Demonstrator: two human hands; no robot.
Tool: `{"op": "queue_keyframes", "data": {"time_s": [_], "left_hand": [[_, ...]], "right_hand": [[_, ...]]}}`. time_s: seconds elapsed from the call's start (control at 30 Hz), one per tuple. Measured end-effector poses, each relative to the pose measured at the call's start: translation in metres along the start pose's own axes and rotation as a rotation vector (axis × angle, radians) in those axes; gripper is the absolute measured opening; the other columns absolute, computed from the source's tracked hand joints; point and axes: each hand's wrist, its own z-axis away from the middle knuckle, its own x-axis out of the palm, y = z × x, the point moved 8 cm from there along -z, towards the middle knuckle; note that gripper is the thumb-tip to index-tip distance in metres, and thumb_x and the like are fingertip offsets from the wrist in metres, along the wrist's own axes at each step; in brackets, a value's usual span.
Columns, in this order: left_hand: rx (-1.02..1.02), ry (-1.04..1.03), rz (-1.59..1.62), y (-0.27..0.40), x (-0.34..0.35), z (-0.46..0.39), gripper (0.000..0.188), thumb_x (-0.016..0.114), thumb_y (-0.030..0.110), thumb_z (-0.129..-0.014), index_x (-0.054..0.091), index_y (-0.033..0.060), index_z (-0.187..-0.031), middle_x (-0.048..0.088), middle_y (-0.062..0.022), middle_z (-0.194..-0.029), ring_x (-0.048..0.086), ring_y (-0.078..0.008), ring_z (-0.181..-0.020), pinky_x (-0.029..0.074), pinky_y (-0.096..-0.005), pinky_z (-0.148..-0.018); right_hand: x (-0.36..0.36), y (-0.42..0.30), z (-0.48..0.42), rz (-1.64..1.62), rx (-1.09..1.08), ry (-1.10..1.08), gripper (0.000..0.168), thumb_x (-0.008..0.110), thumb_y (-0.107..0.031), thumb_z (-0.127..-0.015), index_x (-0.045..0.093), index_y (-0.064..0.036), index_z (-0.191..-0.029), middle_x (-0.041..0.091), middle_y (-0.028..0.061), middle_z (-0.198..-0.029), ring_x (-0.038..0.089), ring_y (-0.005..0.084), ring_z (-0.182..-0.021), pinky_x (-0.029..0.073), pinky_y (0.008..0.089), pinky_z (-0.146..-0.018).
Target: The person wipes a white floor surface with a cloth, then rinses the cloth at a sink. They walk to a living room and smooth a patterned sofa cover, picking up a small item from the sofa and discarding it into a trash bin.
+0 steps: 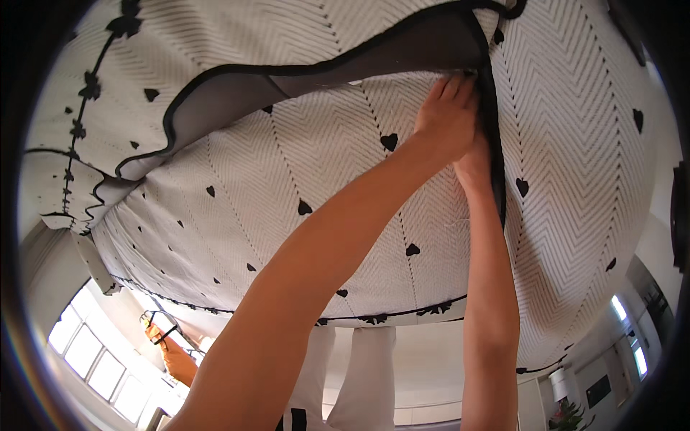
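Observation:
A white sofa cover (334, 161) with a chevron weave and black hearts lies over the seat before me. Behind it, another cover with black edging is folded up, so its grey underside (226, 108) shows. My left hand (446, 116) reaches across to the inner right corner, its fingertips at the lower edge of that grey cloth. Close beside it, my right hand (477, 161) is pushed down along the black-edged side piece (566, 161). The left hand and the cloth hide most of its fingers. Whether either hand grips the cloth is hidden.
Black leaf-shaped trim (377, 319) runs along the seat's front edge, just ahead of my white-trousered legs (372, 372). An orange cloth item (172, 350) hangs near a bright window (86, 350) at lower left. A white lamp (560, 383) and a plant (566, 416) stand at lower right.

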Motion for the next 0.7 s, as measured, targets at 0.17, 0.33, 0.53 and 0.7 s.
{"op": "queue_keyframes", "data": {"time_s": [0.17,0.33,0.53,0.7], "left_hand": [[-0.055,-0.153,0.076,-0.006,-0.025,-0.002,0.066,0.065,0.028,-0.075,0.043,-0.0046,-0.128,0.044,-0.0133,-0.135,0.037,-0.0251,-0.129,0.028,-0.0366,-0.108],[-0.087,-0.144,0.082,-0.031,0.005,0.002,0.068,0.066,0.031,-0.074,0.044,-0.0025,-0.129,0.044,-0.0128,-0.135,0.038,-0.0254,-0.129,0.03,-0.0361,-0.107],[0.015,-0.327,0.05,-0.022,0.026,0.01,0.057,0.064,0.03,-0.075,0.053,0.0005,-0.121,0.05,-0.0127,-0.13,0.046,-0.026,-0.121,0.034,-0.0364,-0.103],[-0.076,-0.276,0.163,-0.04,0.019,0.001,0.042,0.06,0.024,-0.078,0.057,0.0017,-0.114,0.056,-0.0135,-0.121,0.052,-0.0286,-0.113,0.039,-0.0379,-0.099]], "right_hand": [[-0.039,-0.044,0.026,0.052,-0.066,0.166,0.046,0.045,-0.017,-0.094,0.04,0.006,-0.133,0.054,0.0215,-0.124,0.053,0.0262,-0.113,0.039,0.0315,-0.098],[-0.003,-0.065,0.008,-0.597,0.056,-0.03,0.046,0.038,-0.005,-0.096,0.029,0.004,-0.14,0.037,0.015,-0.142,0.04,0.0213,-0.126,0.031,0.0294,-0.105],[0.014,-0.046,0.0,-1.295,0.34,-0.053,0.048,0.04,-0.015,-0.097,0.029,0.004,-0.14,0.035,0.0161,-0.142,0.037,0.0251,-0.129,0.026,0.0299,-0.108],[0.014,-0.037,-0.013,-0.814,0.312,-0.063,0.055,0.041,-0.022,-0.095,0.026,0.004,-0.142,0.037,0.0213,-0.141,0.038,0.0283,-0.129,0.026,0.0291,-0.108]]}}
